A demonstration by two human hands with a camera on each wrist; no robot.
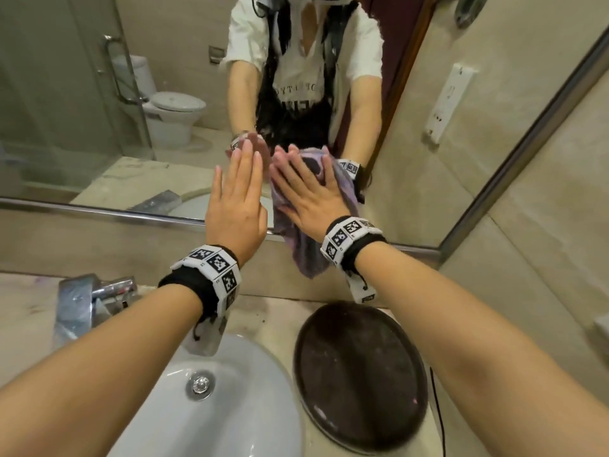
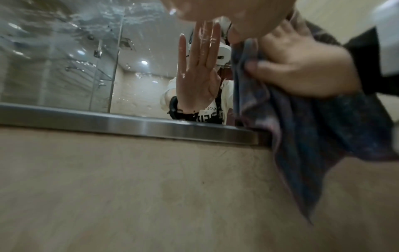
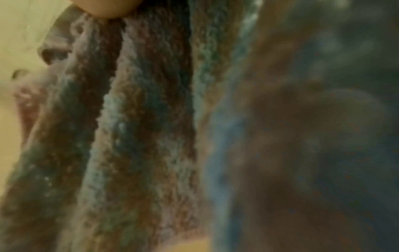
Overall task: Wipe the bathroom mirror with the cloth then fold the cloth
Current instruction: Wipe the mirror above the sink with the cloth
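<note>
My right hand (image 1: pixel 309 199) lies flat with fingers spread on a purple-blue cloth (image 1: pixel 306 255), pressing it against the low part of the mirror (image 1: pixel 82 110). The cloth hangs down over the metal bottom frame (image 1: pixel 99 209) onto the beige wall below. My left hand (image 1: pixel 237 206) is flat on the glass just left of the cloth, fingers straight, holding nothing. In the left wrist view the right hand (image 2: pixel 302 68) presses the cloth (image 2: pixel 323 136), and streaks show on the glass (image 2: pixel 64 42). The right wrist view is filled with blurred cloth (image 3: pixel 140 136).
Below my arms are a white sink (image 1: pixel 230 407) with a chrome faucet (image 1: pixel 85 298) at the left and a dark oval tray (image 1: pixel 359 374) on the counter to the right. A black cable (image 1: pixel 435 407) runs beside the tray. A tiled side wall (image 1: pixel 543 258) closes the right.
</note>
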